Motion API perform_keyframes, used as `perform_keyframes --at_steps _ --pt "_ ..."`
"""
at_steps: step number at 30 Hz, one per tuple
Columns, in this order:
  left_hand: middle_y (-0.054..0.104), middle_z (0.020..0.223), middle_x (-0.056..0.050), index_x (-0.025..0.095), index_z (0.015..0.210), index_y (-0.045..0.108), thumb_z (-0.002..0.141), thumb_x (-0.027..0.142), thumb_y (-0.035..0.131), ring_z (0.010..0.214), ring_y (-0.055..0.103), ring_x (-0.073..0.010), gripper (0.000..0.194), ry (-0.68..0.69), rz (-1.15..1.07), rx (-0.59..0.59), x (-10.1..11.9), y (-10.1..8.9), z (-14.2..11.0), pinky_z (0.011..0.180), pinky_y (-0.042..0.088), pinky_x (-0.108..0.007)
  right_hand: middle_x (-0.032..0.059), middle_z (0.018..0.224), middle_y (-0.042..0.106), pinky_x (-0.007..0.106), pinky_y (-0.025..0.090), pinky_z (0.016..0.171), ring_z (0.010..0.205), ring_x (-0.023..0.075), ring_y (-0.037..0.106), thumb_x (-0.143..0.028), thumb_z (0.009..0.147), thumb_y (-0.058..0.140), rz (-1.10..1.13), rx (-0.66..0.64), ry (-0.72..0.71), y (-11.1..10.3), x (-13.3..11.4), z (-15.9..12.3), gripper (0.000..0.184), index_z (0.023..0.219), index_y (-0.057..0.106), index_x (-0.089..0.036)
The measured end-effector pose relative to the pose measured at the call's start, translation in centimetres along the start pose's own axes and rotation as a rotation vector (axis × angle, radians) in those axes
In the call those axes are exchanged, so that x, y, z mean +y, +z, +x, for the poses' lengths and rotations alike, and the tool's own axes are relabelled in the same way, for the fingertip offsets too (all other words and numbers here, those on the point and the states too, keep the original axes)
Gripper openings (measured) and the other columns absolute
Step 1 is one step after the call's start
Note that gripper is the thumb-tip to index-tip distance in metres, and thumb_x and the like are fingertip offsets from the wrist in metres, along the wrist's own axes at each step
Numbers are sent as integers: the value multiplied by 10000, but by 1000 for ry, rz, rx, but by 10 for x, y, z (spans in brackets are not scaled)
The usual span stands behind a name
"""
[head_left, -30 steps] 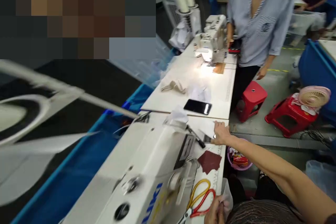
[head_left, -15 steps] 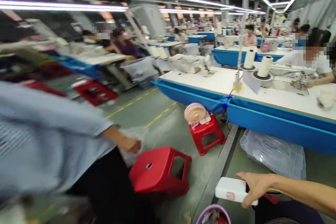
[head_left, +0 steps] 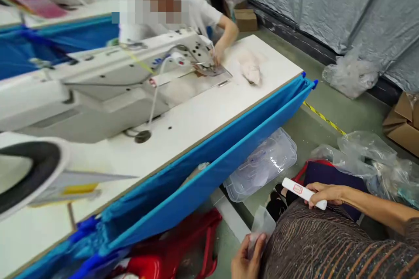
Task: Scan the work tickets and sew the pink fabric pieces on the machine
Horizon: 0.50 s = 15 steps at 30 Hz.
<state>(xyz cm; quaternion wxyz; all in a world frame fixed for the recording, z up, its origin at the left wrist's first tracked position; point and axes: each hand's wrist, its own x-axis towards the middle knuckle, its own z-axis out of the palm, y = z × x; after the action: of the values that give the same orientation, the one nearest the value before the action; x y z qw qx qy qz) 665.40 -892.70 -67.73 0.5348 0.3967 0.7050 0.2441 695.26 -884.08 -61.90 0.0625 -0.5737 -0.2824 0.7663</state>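
Note:
My right hand (head_left: 322, 196) is closed around a slim white box with a red printed label (head_left: 301, 190), held above my lap near a dark blue pad. My left hand (head_left: 248, 256) pinches a small piece of translucent plastic (head_left: 262, 222) between thumb and fingers, low at the front beside my patterned clothing. I cannot make out whether this plastic is a bag or a sheet. The two hands are apart.
A sewing table (head_left: 183, 135) with a blue cloth trough (head_left: 216, 165) runs across my front. A co-worker's hand (head_left: 220, 52) works at the sewing machine (head_left: 131, 74). Below are a clear plastic bin (head_left: 265, 161) and a red stool (head_left: 183, 248). Plastic bags (head_left: 369, 152) lie at right.
My view has swung right and down, and the person in blue is out of it. My left hand with the plastic has come into view; my right hand still holds the white box.

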Motion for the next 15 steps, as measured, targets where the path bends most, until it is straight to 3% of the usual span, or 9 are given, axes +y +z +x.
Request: perform_keyframes --at_steps 4,8,11,15 --pt "739 755 -86 130 811 728 562 696 780 735 692 -242 621 -48 -196 -49 32 -23 36 696 562 -313 -9 803 610 215 388 583 751 131 590 -319 531 703 186 104 -83 17 15 -10 463 946 555 -176" --pt "756 830 -95 125 930 704 477 542 903 757 725 -249 647 -140 -458 -117 72 -33 64 730 595 -346 -13 749 600 230 404 612 718 130 572 -373 529 725 334 184 -171 33 23 -18 436 883 567 -175" --pt "761 924 -109 119 961 704 458 413 942 861 733 -256 630 -119 -533 -226 108 -34 74 802 595 -333 7 821 628 244 435 656 718 124 570 -392 553 730 429 240 -244 43 23 -27 445 910 584 -170" --pt "762 983 -115 123 969 714 457 372 947 901 732 -259 616 6 -593 -292 158 -24 83 841 592 -340 28 836 631 256 457 715 728 127 565 -444 597 735 483 269 -312 43 16 -33 470 942 613 -150"
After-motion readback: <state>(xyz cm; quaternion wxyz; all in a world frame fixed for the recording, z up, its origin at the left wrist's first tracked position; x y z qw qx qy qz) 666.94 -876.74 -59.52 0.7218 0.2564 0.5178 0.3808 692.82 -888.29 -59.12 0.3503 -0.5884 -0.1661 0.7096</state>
